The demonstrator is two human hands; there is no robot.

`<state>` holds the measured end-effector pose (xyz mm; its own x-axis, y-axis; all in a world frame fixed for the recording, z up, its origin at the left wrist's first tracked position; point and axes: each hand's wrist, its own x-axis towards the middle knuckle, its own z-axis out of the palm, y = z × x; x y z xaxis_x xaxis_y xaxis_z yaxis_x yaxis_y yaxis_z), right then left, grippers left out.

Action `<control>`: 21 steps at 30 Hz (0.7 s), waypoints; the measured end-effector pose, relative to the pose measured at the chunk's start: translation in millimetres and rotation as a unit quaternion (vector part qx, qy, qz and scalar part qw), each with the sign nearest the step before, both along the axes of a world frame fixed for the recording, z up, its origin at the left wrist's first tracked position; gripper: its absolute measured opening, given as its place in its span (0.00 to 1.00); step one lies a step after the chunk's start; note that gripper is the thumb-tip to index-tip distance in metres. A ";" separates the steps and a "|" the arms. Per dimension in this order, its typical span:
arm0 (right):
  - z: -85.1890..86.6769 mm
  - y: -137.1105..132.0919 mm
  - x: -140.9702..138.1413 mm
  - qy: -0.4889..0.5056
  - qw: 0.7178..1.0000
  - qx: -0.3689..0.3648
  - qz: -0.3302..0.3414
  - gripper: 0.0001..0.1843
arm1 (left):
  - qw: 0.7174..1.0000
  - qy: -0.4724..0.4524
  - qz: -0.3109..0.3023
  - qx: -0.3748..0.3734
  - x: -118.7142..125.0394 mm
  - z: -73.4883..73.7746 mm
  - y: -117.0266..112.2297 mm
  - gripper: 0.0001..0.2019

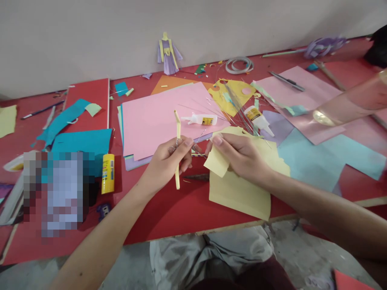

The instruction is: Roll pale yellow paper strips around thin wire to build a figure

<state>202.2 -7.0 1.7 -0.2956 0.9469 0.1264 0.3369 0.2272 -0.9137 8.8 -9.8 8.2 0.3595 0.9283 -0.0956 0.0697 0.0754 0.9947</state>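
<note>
My left hand (169,159) is closed, pinching a thin twisted wire frame (198,146) with a narrow yellow paper strip (177,177) standing upright across it. The strip is bent near its top. In my right hand (243,151) a small yellow paper piece (216,162) is gripped between thumb and fingers, to the right of the wire. Beneath that hand lies a larger torn yellow sheet (238,195) on the red table (157,219). A white glue bottle (204,119) rests on pink sheets (157,117) just beyond my hands. My curled right fingertips are partly hidden.
A yellow glue stick (108,173) stands at left, near blue paper (90,141). Another glue bottle (256,117) lies beside loose wires (234,100). A purple and yellow paper doll (167,56) leans on the wall. At right are a pen (287,81) and light blue paper (311,161).
</note>
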 end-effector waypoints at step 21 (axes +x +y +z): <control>-4.7 -0.9 -1.3 -0.073 0.997 0.038 0.014 0.24 | 0.996 -0.030 -0.064 -0.047 4.5 -6.1 -1.4 0.14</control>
